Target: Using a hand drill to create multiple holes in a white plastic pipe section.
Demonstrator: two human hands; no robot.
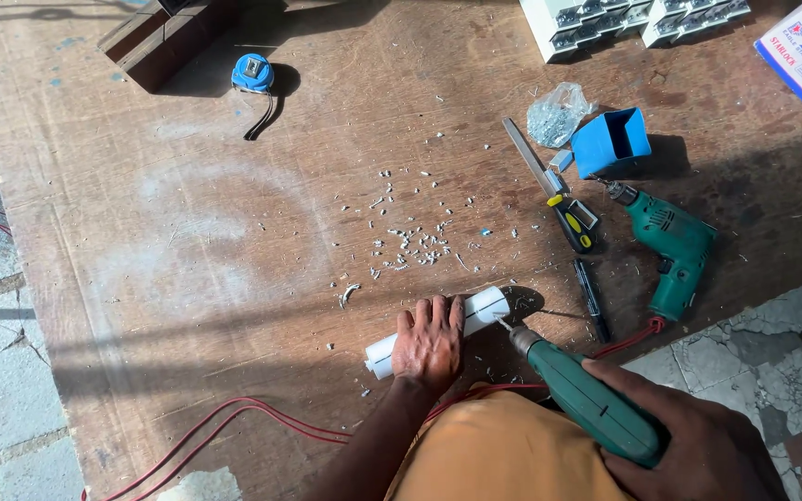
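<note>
White pipe (485, 309) partly hidden under left hand (429, 341).

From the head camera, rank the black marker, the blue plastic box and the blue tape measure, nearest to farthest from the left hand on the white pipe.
From the left hand:
1. Black marker, to the right, beside the pipe's end.
2. Blue plastic box, farther up and right.
3. Blue tape measure, far up and left, near the board's top edge.

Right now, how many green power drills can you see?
2. One drill is in the right hand, its bit against the white pipe. The other drill lies on the board beside the blue box.
</note>
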